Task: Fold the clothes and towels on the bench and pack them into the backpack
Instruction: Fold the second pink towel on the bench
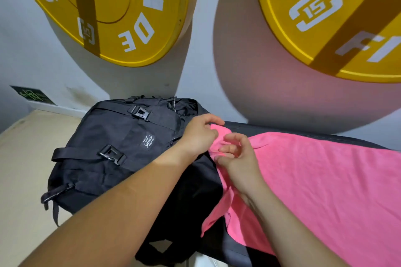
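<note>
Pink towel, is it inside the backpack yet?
No, the pink towel lies spread on the bench beside the backpack, its edge pinched by the left hand and right hand.

— Two big yellow weight plates up against the wall (201,60), filling the top of the view. The left plate (130,6) runs off the top edge, with white letters A, D, E curving round its rim.
— The right plate (308,45) is cut off by the top right corner. Its white badge (316,10) reads 15, with a white F below.
— A dark band crosses each one, and each throws a wide round shadow on the wall behind.
— At the foot of the wall, far left, a green sign (32,94) sits just above the white skirting (58,108). Pale floor (21,158) lies beneath it.
</note>
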A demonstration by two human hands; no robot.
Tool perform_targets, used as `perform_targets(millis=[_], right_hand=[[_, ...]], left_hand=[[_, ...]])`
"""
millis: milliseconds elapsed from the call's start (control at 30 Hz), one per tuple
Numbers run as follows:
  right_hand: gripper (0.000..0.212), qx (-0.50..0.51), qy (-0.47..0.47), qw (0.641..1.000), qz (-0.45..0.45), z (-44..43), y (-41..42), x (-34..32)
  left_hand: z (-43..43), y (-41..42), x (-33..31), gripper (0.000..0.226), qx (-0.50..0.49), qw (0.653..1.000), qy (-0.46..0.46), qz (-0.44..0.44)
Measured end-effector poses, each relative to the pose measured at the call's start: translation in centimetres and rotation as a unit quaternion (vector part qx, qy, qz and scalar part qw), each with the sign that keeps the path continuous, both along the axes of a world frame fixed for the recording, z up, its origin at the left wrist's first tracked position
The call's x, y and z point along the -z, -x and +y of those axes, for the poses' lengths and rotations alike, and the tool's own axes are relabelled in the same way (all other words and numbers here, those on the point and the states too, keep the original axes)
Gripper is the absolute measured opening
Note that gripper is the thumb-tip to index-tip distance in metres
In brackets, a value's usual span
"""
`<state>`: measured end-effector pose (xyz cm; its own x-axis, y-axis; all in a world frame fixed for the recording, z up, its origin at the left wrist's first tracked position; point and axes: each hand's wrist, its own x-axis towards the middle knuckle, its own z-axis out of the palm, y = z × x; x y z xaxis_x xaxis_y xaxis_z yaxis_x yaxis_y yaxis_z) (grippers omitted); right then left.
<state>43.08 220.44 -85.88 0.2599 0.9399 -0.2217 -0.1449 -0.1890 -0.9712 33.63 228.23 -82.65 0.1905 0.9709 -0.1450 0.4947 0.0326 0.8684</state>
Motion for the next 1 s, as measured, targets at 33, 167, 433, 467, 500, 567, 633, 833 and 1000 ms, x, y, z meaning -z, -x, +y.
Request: perform_targets(millis=[33, 167, 433, 467, 500, 567, 633, 833, 1000], right_hand=[[0.044, -0.019, -0.009, 0.995, -0.093, -0.4, 0.1, 0.0], [0.042, -0.060, 0.035, 0.953, -0.293, -3.8, -0.3, 0.1], [0.018, -0.174, 0.072, 0.967, -0.173, -8.0, -2.5, 0.0], [0.019, -0.197, 0.069, 0.976, -0.069, -8.6, -2.9, -0.4], [0.021, -0.210, 0.060, 0.975, 0.027, -9.2, -3.5, -0.9], [0.023, -0.190, 0.046, 0.974, 0.112, -10.5, -4.8, -2.0], [0.025, -0.121, 0.027, 0.986, 0.109, -11.6, -6.0, -2.3], [0.020, -0.045, -0.018, 0.997, 0.058, -15.4, -10.4, -2.8], [0.023, 0.037, -0.014, 0.999, 0.008, -18.3, -14.4, -2.2]], left_hand=[[0.5, -0.2, 0.2, 0.038, -0.010, 0.999, -0.035, 0.029], [2.2, 0.0, 0.6, 0.044, -0.053, 0.989, -0.098, 0.098], [3.5, 0.2, 0.8, 0.045, -0.128, 0.992, 0.010, 0.010], [3.4, 0.0, 0.4, 0.043, -0.122, 0.991, 0.051, -0.027], [3.3, -0.4, -0.1, 0.042, -0.106, 0.989, 0.083, -0.057], [3.1, -1.2, -1.2, 0.043, -0.062, 0.991, 0.094, -0.070], [3.0, -2.2, -2.2, 0.042, -0.029, 0.997, 0.051, -0.046], [1.4, -8.7, -4.6, 0.024, 0.045, 0.997, -0.054, 0.015], [-1.0, -15.5, -5.1, 0.021, 0.091, 0.991, -0.089, 0.028]])
